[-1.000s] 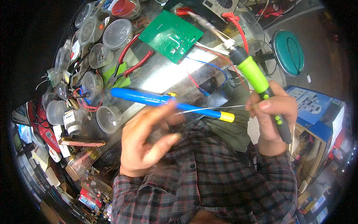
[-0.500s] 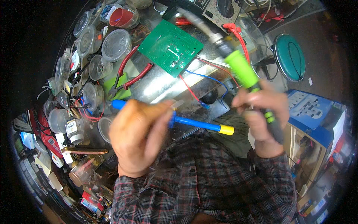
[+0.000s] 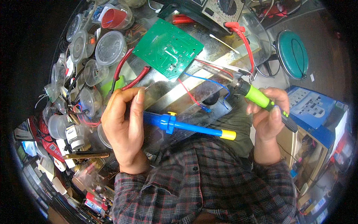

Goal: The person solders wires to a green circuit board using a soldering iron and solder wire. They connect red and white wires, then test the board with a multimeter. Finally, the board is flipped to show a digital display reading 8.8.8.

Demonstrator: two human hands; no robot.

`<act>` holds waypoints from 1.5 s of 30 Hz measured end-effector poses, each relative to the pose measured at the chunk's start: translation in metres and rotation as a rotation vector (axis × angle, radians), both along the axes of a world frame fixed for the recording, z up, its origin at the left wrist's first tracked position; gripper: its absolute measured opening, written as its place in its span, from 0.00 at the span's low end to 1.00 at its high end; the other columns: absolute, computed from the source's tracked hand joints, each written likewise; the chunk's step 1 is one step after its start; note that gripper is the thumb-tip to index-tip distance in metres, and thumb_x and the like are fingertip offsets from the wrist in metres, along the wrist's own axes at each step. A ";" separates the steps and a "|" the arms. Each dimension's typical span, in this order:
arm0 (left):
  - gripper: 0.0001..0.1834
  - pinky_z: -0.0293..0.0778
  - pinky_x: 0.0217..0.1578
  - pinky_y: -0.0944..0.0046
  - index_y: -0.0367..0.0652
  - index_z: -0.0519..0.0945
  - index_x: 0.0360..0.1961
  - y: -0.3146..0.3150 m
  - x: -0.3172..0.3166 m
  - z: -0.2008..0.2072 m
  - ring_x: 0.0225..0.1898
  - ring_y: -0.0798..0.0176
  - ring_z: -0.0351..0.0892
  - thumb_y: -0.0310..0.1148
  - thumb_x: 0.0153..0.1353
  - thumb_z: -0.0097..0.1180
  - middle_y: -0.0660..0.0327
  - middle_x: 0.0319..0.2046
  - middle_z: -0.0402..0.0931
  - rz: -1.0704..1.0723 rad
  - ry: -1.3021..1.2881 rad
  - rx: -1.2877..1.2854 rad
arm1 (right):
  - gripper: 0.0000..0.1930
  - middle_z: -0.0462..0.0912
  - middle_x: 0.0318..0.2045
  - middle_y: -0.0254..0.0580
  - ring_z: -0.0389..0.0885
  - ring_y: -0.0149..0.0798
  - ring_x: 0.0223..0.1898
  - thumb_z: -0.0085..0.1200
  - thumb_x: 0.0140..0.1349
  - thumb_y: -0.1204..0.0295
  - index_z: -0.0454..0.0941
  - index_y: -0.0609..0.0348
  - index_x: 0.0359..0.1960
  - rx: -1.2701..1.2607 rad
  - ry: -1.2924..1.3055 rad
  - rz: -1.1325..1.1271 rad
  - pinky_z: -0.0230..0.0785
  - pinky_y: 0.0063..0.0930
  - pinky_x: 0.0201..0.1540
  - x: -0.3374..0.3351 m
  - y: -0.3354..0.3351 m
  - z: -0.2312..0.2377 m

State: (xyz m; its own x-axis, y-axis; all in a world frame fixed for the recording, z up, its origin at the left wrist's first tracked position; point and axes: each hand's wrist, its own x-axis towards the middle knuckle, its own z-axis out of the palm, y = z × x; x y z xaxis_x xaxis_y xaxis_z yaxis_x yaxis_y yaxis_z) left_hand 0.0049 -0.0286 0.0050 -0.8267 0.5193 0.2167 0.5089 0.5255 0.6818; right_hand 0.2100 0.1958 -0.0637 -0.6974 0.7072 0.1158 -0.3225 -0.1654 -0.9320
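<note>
My left hand (image 3: 125,127) is closed round a blue solder sucker (image 3: 190,127) with a yellow end cap and a small yellow button. Its far left part is hidden behind the hand. Thumb and forefinger come together near the board; a thin pale sliver shows at their tips, too small to name. In my right hand (image 3: 270,112) is a green and black soldering iron (image 3: 257,97), its metal shaft pointing left toward the wires. A green circuit board (image 3: 167,48) lies solder side up, with red, blue and white wires running from its right edge. Neither tool touches the board.
Red-handled pliers (image 3: 136,77) lie left of the board, partly behind my left hand. Clear plastic tubs (image 3: 110,47) crowd the left side. A multimeter (image 3: 223,11) with red leads (image 3: 244,41) stands at the back, a cotton swab (image 3: 223,43) before it. A green round stool (image 3: 292,55) is at right.
The soldering iron has swung down from above the board's right side to a lower place by the wires. My left hand has shifted slightly left and turned, still holding the solder sucker.
</note>
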 end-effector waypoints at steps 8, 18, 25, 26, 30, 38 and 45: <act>0.05 0.70 0.36 0.66 0.33 0.84 0.41 0.001 -0.004 -0.012 0.32 0.66 0.74 0.25 0.71 0.65 0.60 0.30 0.77 0.051 -0.036 0.032 | 0.24 0.84 0.39 0.52 0.85 0.38 0.35 0.58 0.76 0.58 0.73 0.69 0.58 0.094 -0.023 0.137 0.82 0.33 0.42 -0.002 -0.005 -0.006; 0.06 0.69 0.36 0.67 0.33 0.85 0.42 0.001 -0.005 -0.017 0.32 0.67 0.74 0.27 0.72 0.65 0.61 0.30 0.77 0.068 -0.109 0.063 | 0.20 0.85 0.44 0.54 0.86 0.36 0.38 0.57 0.76 0.66 0.73 0.70 0.61 0.083 0.019 0.178 0.81 0.33 0.45 -0.004 -0.007 -0.014; 0.07 0.69 0.35 0.67 0.33 0.85 0.42 0.000 -0.005 -0.016 0.32 0.68 0.73 0.27 0.72 0.65 0.61 0.29 0.77 0.060 -0.124 0.050 | 0.20 0.85 0.45 0.55 0.86 0.36 0.38 0.57 0.76 0.67 0.73 0.70 0.61 0.063 0.011 0.174 0.82 0.32 0.45 -0.005 -0.008 -0.017; 0.07 0.68 0.35 0.67 0.33 0.85 0.42 0.000 -0.005 -0.016 0.32 0.68 0.73 0.28 0.72 0.65 0.61 0.29 0.77 0.058 -0.125 0.054 | 0.20 0.85 0.46 0.55 0.86 0.36 0.38 0.57 0.75 0.68 0.73 0.70 0.61 0.055 0.012 0.177 0.82 0.32 0.45 -0.005 -0.008 -0.017; 0.07 0.68 0.35 0.67 0.33 0.85 0.42 0.001 -0.004 -0.015 0.31 0.68 0.73 0.28 0.72 0.65 0.61 0.29 0.77 0.059 -0.128 0.041 | 0.20 0.85 0.46 0.54 0.86 0.36 0.38 0.57 0.75 0.68 0.73 0.70 0.60 0.050 0.018 0.188 0.82 0.32 0.45 -0.007 -0.008 -0.015; 0.06 0.69 0.35 0.66 0.33 0.85 0.42 0.002 -0.004 -0.014 0.31 0.67 0.74 0.27 0.72 0.65 0.60 0.29 0.77 0.059 -0.122 0.002 | 0.19 0.84 0.47 0.53 0.86 0.35 0.37 0.57 0.76 0.67 0.74 0.70 0.60 0.017 0.011 0.177 0.82 0.30 0.43 -0.009 -0.007 -0.017; 0.06 0.70 0.35 0.66 0.34 0.85 0.42 0.002 -0.005 -0.015 0.32 0.66 0.75 0.28 0.72 0.65 0.59 0.30 0.79 0.033 -0.104 0.005 | 0.20 0.84 0.47 0.53 0.86 0.35 0.37 0.57 0.77 0.66 0.74 0.71 0.60 -0.006 0.018 0.177 0.82 0.30 0.42 -0.009 -0.008 -0.016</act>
State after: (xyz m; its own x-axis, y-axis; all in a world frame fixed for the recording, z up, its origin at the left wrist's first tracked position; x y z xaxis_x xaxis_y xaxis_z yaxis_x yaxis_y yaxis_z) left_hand 0.0002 -0.0262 -0.0103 -0.8616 0.4904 0.1310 0.4174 0.5376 0.7326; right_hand 0.2006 0.1877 -0.0799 -0.8091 0.5741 0.1256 -0.3042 -0.2264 -0.9253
